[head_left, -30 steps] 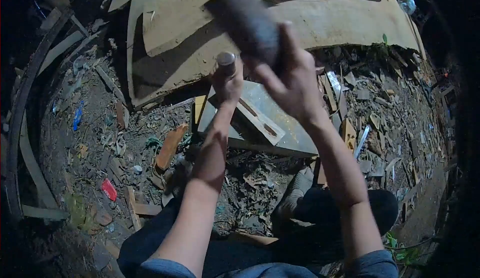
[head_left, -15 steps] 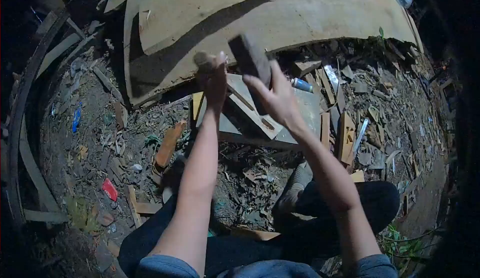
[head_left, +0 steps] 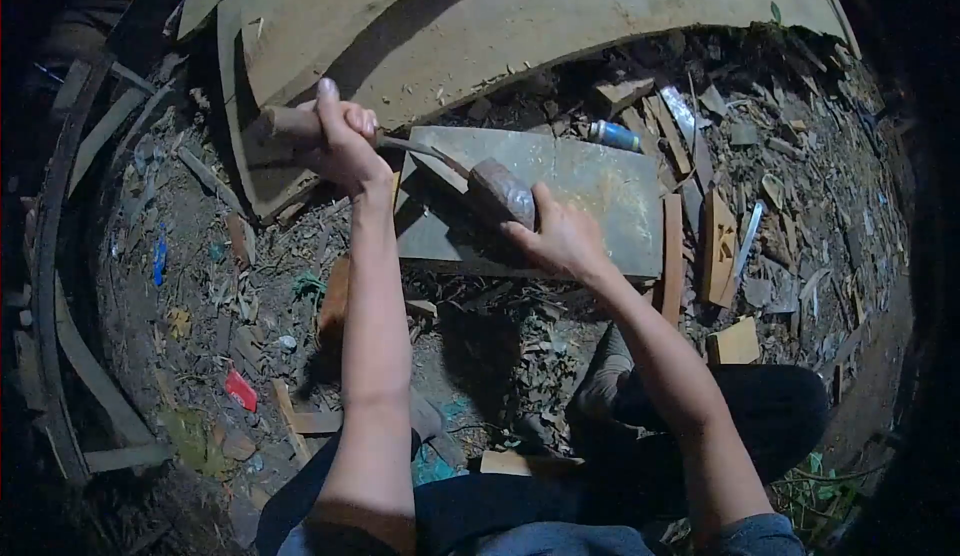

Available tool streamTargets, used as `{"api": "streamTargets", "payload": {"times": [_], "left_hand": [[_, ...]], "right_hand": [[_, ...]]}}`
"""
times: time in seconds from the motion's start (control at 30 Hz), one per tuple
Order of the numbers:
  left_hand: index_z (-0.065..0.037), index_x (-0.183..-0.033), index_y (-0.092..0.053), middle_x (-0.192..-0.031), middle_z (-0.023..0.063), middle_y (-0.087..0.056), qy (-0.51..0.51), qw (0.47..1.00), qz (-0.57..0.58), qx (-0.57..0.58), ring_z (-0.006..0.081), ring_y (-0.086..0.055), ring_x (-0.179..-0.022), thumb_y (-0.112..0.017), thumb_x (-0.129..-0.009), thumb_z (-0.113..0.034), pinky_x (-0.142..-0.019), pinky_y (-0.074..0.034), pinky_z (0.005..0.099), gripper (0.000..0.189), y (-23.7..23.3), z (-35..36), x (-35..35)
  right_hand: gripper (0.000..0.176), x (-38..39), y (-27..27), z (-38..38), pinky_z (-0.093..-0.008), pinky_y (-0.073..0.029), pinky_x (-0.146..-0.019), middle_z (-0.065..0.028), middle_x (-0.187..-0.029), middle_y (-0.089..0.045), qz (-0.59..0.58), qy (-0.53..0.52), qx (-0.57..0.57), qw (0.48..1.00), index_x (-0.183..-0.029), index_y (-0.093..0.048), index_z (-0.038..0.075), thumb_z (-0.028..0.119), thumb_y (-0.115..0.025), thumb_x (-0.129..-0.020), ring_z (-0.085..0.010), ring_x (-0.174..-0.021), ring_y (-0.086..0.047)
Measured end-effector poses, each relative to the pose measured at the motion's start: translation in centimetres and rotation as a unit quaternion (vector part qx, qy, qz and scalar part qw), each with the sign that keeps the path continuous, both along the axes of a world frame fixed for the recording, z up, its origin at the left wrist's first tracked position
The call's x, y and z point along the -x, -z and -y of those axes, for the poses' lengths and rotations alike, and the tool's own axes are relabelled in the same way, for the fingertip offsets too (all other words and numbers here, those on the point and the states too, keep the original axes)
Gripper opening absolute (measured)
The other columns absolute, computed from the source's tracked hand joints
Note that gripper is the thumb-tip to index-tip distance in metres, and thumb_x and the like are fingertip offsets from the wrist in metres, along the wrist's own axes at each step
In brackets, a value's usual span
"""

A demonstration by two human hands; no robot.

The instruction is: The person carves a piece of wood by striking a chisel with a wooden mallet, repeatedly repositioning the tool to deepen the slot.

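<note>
My left hand [head_left: 345,146] is closed round the thick wooden handle [head_left: 290,124] of a tool, thumb pointing up. From the handle a thin, slightly curved metal shaft [head_left: 425,148] runs right to the dark rectangular block [head_left: 500,194]. My right hand [head_left: 560,234] grips that block by its lower right end, thumb along the near side. Whether the block is stone or wood I cannot tell. Under the block, a pale strip of wood [head_left: 438,171] shows in part on the grey slab [head_left: 610,191], the rest hidden by block and shadow.
Large curved wooden sheets [head_left: 620,16] lie beyond the slab. A blue can [head_left: 613,136] rests on its far edge. Wood offcuts [head_left: 718,251] and a red wrapper [head_left: 240,390] litter the ground. My shoe [head_left: 605,376] is close to the slab's near side.
My left hand has swung left with the tool, and its metal shaft now shows. My right hand has lowered the block over the slab. The notched wood piece is now mostly hidden.
</note>
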State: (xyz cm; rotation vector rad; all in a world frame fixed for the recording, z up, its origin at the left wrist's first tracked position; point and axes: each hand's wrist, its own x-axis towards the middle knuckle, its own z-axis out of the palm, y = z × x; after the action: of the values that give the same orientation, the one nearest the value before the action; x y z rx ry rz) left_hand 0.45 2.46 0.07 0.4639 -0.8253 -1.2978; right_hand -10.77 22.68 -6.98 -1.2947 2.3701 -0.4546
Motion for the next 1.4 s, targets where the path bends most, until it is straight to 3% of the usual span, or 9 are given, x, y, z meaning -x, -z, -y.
{"api": "streamTargets", "payload": {"times": [0.3, 0.77, 0.9, 0.97, 1.03, 1.17, 1.27, 1.3, 1.4], "left_hand": [[-0.010, -0.065, -0.048, -0.055, -0.0039, -0.050, 0.018, 0.992, 0.108, 0.064, 0.0036, -0.044, -0.046, -0.069, -0.087, -0.017, -0.042, -0.033, 0.0217, 0.031, 1.8, -1.7, 3.3], [-0.004, -0.070, -0.060, -0.065, 0.0026, -0.062, -0.119, 0.936, 0.283, 0.170, 0.0111, -0.057, -0.058, -0.072, -0.084, -0.021, -0.059, -0.044, 0.0310, 0.025, 3.2, -1.9, 5.5], [-0.002, -0.079, -0.063, -0.071, 0.0132, -0.067, -0.156, 0.906, 0.346, 0.185, 0.0260, -0.064, -0.061, -0.067, -0.085, -0.027, -0.060, -0.048, 0.0399, 0.026, 4.2, -1.6, 4.6], [-0.004, -0.084, -0.065, -0.086, 0.0180, -0.068, -0.204, 0.846, 0.448, 0.206, 0.0351, -0.064, -0.076, -0.062, -0.085, -0.035, -0.069, -0.049, 0.0460, 0.031, 6.4, 0.3, 5.2], [-0.005, -0.088, -0.064, -0.089, 0.0170, -0.068, -0.259, 0.813, 0.449, 0.265, 0.0343, -0.064, -0.081, -0.064, -0.084, -0.035, -0.071, -0.049, 0.0437, 0.030, 13.2, 3.6, 6.5], [-0.007, -0.102, -0.061, -0.091, 0.0141, -0.067, -0.039, 0.946, 0.289, 0.141, 0.0313, -0.063, -0.090, -0.068, -0.078, -0.034, -0.075, -0.048, 0.0406, 0.037, 10.2, 3.0, 6.4], [-0.008, -0.102, -0.061, -0.087, 0.0129, -0.067, -0.121, 0.885, 0.401, 0.204, 0.0324, -0.064, -0.084, -0.070, -0.076, -0.030, -0.073, -0.048, 0.0411, 0.036, 9.3, 0.8, 4.9], [-0.007, -0.099, -0.062, -0.085, 0.0123, -0.067, -0.244, 0.793, 0.506, 0.235, 0.0328, -0.065, -0.081, -0.070, -0.076, -0.030, -0.070, -0.049, 0.0410, 0.033, 9.2, 1.3, 5.6], [-0.005, -0.086, -0.064, -0.075, 0.0111, -0.067, -0.186, 0.848, 0.388, 0.310, 0.0309, -0.065, -0.068, -0.064, -0.081, -0.027, -0.061, -0.048, 0.0400, 0.022, 7.9, 0.2, 4.1]], "right_hand": [[0.082, 2.8, 2.4, 0.1, -0.0452, -0.047, -0.092, -0.0305, -0.115, -0.061, 0.204, 0.079, 0.045, 0.975, -0.128, -0.047, -0.002, 0.062, -0.059, -0.079, -0.0431, -0.105, -0.061], [0.081, 3.0, 1.8, 0.7, -0.0430, -0.047, -0.091, -0.0280, -0.114, -0.062, 0.242, 0.091, 0.158, 0.953, -0.127, -0.049, -0.005, 0.060, -0.064, -0.080, -0.0360, -0.106, -0.062], [0.060, 0.3, -10.1, 2.0, -0.0375, -0.050, -0.054, -0.0210, -0.079, -0.065, 0.205, 0.007, 0.355, 0.912, -0.116, -0.051, -0.001, 0.047, -0.067, -0.084, -0.0228, -0.062, -0.066], [0.056, -0.7, -14.5, 3.1, -0.0461, -0.050, -0.061, -0.0249, -0.075, -0.063, 0.072, -0.047, 0.469, 0.879, -0.110, -0.047, 0.001, 0.043, -0.068, -0.080, -0.0382, -0.070, -0.066], [0.054, -1.3, -16.3, 3.8, -0.0485, -0.050, -0.064, -0.0256, -0.075, -0.063, 0.009, -0.079, 0.468, 0.880, -0.109, -0.046, 0.002, 0.043, -0.067, -0.080, -0.0416, -0.072, -0.065], [0.051, -1.2, -17.3, 4.5, -0.0553, -0.049, -0.070, -0.0266, -0.079, -0.063, -0.137, -0.131, 0.245, 0.951, -0.110, -0.043, 0.006, 0.042, -0.065, -0.081, -0.0484, -0.076, -0.062], [0.054, -1.8, -17.7, 3.5, -0.0549, -0.050, -0.072, -0.0266, -0.079, -0.064, -0.101, -0.117, 0.316, 0.936, -0.107, -0.044, 0.004, 0.046, -0.064, -0.080, -0.0484, -0.078, -0.063], [0.055, -2.1, -17.8, 3.2, -0.0547, -0.050, -0.074, -0.0272, -0.081, -0.065, -0.054, -0.102, 0.387, 0.915, -0.108, -0.045, 0.004, 0.047, -0.063, -0.079, -0.0483, -0.081, -0.063], [0.056, -1.7, -16.1, 4.0, -0.0543, -0.049, -0.076, -0.0290, -0.084, -0.065, -0.051, -0.106, 0.225, 0.967, -0.110, -0.045, 0.003, 0.047, -0.062, -0.079, -0.0481, -0.085, -0.063]]}}
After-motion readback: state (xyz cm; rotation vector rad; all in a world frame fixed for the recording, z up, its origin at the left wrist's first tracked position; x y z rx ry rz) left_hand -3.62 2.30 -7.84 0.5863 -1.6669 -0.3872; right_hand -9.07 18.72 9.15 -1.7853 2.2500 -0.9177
